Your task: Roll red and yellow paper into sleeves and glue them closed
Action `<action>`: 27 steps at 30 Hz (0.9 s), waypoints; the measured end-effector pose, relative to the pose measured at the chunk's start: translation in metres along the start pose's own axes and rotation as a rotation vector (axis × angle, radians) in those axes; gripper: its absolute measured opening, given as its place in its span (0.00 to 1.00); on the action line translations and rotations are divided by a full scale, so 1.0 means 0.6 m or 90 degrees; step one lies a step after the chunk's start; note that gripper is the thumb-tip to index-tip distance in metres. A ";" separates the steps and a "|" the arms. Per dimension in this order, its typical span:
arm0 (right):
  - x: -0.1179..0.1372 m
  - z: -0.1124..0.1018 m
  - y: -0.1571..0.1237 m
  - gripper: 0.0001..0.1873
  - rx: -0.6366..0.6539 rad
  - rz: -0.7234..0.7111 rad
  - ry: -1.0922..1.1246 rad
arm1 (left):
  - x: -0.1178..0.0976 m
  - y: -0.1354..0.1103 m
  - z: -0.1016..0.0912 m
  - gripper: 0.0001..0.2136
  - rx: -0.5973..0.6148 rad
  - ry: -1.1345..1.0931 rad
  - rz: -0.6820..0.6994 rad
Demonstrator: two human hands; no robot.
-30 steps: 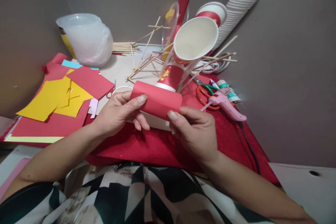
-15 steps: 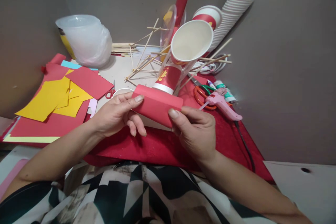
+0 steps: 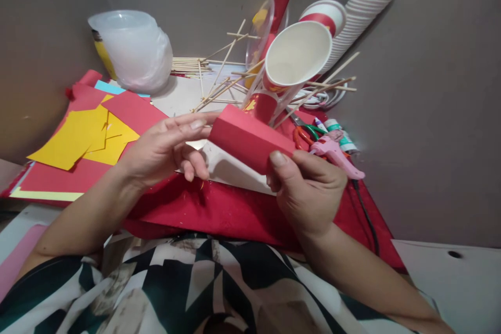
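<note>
A red folded piece of paper (image 3: 250,138) is held up over the near part of the table, creased lengthwise and slanting down to the right. My right hand (image 3: 311,188) pinches its right end between thumb and fingers. Beside its left end, my left hand (image 3: 168,148) has its fingers apart; the index fingertip reaches the paper's edge, and I cannot tell whether it touches. Just behind the paper stands a structure of red-and-white paper cups (image 3: 299,55), with the lower cup partly hidden.
Yellow paper pieces (image 3: 72,138) lie on red sheets at left. A plastic-wrapped bowl (image 3: 136,52) stands at the back. Joined wooden sticks (image 3: 219,88) flank the cups. Scissors (image 3: 303,133) and a pink glue gun (image 3: 334,154) lie right; a tall cup stack (image 3: 362,15) leans on the wall.
My left hand has let go of the red paper and moved slightly left. My right hand has carried the paper right and a little upward, and tilted it. The view has shifted slightly.
</note>
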State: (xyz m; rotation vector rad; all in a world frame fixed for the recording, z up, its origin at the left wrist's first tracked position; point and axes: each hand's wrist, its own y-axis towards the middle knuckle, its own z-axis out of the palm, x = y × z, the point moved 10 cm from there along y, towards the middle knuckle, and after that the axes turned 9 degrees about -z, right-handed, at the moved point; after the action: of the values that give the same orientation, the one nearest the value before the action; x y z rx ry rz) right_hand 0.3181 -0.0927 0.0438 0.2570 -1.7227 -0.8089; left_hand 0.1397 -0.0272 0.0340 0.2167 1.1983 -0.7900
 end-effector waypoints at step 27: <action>0.013 0.020 -0.012 0.19 0.049 -0.019 0.023 | 0.014 0.001 0.010 0.13 0.017 0.059 0.002</action>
State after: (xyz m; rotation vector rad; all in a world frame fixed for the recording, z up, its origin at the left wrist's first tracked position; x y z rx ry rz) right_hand 0.3026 -0.0980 0.0441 0.3493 -1.7214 -0.7563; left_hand 0.1456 -0.0337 0.0289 0.2787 1.2747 -0.8012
